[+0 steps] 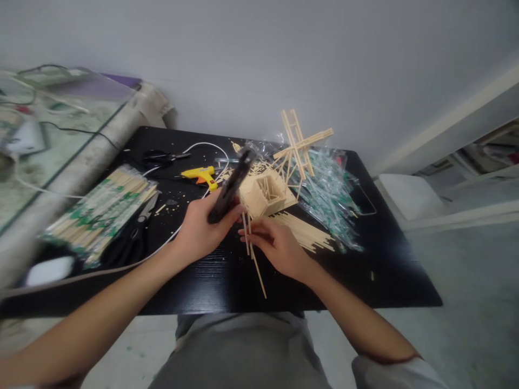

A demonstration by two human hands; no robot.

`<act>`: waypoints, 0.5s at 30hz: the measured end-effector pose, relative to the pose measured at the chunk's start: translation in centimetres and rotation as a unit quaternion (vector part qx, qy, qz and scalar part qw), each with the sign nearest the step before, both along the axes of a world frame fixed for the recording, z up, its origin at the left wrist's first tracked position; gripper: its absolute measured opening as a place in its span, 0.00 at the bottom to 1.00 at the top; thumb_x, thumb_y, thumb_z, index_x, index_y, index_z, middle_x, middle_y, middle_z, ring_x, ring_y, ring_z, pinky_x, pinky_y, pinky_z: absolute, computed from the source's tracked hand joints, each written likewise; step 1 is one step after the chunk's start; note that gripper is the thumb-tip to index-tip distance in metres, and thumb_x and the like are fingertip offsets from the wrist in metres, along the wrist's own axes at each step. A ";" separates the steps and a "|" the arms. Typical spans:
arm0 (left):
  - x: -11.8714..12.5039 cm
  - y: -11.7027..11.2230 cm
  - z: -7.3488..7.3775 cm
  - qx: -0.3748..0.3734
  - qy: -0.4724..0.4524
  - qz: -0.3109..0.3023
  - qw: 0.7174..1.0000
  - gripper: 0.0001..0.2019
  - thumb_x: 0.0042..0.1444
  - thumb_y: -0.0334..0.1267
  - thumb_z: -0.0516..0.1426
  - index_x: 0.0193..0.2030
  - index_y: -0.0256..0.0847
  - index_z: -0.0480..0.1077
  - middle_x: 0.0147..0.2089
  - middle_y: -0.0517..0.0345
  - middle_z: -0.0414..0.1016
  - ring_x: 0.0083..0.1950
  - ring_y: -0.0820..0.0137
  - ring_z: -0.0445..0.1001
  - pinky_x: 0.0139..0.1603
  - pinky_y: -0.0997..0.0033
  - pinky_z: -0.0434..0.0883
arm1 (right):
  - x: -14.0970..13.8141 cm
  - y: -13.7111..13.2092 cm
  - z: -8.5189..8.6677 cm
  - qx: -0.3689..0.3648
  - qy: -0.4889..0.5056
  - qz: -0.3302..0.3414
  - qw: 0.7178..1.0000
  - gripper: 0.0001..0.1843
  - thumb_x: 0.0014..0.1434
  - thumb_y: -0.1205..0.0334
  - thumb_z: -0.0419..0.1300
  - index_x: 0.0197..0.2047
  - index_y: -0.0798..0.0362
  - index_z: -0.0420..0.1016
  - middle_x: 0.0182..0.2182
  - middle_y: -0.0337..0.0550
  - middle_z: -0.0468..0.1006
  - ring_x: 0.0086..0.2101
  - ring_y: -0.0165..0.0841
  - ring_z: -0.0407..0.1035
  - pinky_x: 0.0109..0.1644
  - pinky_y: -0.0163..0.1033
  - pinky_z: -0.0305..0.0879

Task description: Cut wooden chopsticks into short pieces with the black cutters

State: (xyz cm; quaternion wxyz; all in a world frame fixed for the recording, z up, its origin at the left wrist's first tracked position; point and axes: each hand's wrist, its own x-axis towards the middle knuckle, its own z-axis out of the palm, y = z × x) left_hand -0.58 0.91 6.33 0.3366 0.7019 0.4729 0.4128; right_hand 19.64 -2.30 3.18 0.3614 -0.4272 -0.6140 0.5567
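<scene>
Sticks [258,273] pinched in right hand [280,247], left hand [198,229] gripping black tool [232,186]

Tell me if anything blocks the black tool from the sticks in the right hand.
Nothing visible does. The left hand holds the black tool beside the wooden sticks pinched by the right hand; the stick box sits behind them.

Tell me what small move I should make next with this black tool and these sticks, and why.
Probably tilt the black tool down toward the sticks. Your left hand grips it with its far end raised beside the stick box, while your right hand pinches the sticks lower, over the table. The tool is blurred, so its kind is unclear.
</scene>
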 end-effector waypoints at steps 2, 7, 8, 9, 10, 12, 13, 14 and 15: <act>0.1 -0.2 0.5 0.038 0.038 -0.001 0.999 0.08 0.64 0.42 0.59 0.38 0.40 0.73 0.34 0.60 0.79 0.35 0.70 0.75 0.42 0.70 0.71 | -0.5 0.6 -0.3 0.004 0.029 0.001 1.000 0.09 0.65 0.57 0.67 0.47 0.49 0.76 0.43 0.43 0.87 0.45 0.38 0.83 0.55 0.48 0.77; -0.1 -0.5 0.7 0.078 0.071 0.001 0.994 0.09 0.64 0.43 0.59 0.38 0.40 0.75 0.35 0.59 0.80 0.35 0.70 0.76 0.41 0.70 0.71 | -0.9 1.6 -1.3 0.092 -0.026 -0.029 0.995 0.08 0.64 0.54 0.68 0.42 0.48 0.83 0.40 0.42 0.87 0.39 0.38 0.82 0.48 0.44 0.77; -0.2 -0.6 0.6 0.079 0.071 0.005 0.994 0.09 0.64 0.43 0.60 0.38 0.40 0.75 0.36 0.59 0.81 0.36 0.70 0.76 0.41 0.70 0.72 | -1.0 1.8 -1.5 0.103 -0.037 -0.030 0.994 0.08 0.64 0.54 0.67 0.42 0.48 0.83 0.39 0.41 0.87 0.37 0.37 0.81 0.46 0.43 0.76; -0.3 -0.7 0.5 0.079 0.069 0.010 0.994 0.09 0.64 0.43 0.60 0.39 0.40 0.76 0.37 0.59 0.81 0.37 0.69 0.77 0.42 0.70 0.72 | -1.0 1.8 -1.6 0.113 -0.044 -0.028 0.992 0.09 0.64 0.53 0.67 0.42 0.48 0.84 0.38 0.41 0.87 0.36 0.36 0.81 0.44 0.41 0.76; -0.4 -0.8 0.4 0.077 0.065 0.014 0.995 0.08 0.63 0.43 0.61 0.40 0.40 0.76 0.38 0.58 0.81 0.38 0.69 0.77 0.43 0.70 0.72 | -1.1 1.9 -1.7 0.124 -0.050 -0.026 0.991 0.09 0.64 0.52 0.67 0.41 0.48 0.84 0.36 0.40 0.87 0.34 0.36 0.80 0.43 0.40 0.75; -0.6 -1.0 0.2 0.061 0.049 0.010 0.997 0.08 0.63 0.43 0.62 0.41 0.41 0.77 0.39 0.58 0.81 0.40 0.68 0.78 0.45 0.69 0.73 | -1.3 2.0 -1.9 0.144 -0.062 -0.023 0.987 0.11 0.65 0.51 0.67 0.40 0.48 0.84 0.33 0.39 0.86 0.32 0.35 0.79 0.41 0.39 0.73; -0.7 -1.1 0.1 0.049 0.038 0.004 0.998 0.08 0.63 0.43 0.62 0.41 0.41 0.77 0.39 0.58 0.81 0.40 0.68 0.78 0.46 0.69 0.73 | -1.3 2.0 -2.0 0.152 -0.069 -0.023 0.986 0.11 0.66 0.51 0.66 0.40 0.48 0.84 0.32 0.38 0.86 0.31 0.34 0.78 0.40 0.38 0.73; -0.7 -1.1 0.0 0.038 0.025 -0.003 0.999 0.08 0.63 0.42 0.62 0.41 0.41 0.77 0.40 0.58 0.81 0.41 0.68 0.78 0.47 0.69 0.74 | -1.4 2.0 -2.1 0.161 -0.074 -0.024 0.984 0.11 0.66 0.51 0.66 0.40 0.48 0.84 0.32 0.38 0.85 0.31 0.34 0.77 0.40 0.38 0.72; -0.8 -1.2 -0.1 0.026 0.013 -0.010 1.000 0.07 0.63 0.42 0.62 0.41 0.41 0.77 0.40 0.58 0.81 0.41 0.68 0.78 0.47 0.68 0.74 | -1.4 2.0 -2.2 0.171 -0.079 -0.025 0.982 0.11 0.67 0.51 0.65 0.40 0.48 0.84 0.32 0.38 0.85 0.31 0.34 0.77 0.40 0.38 0.72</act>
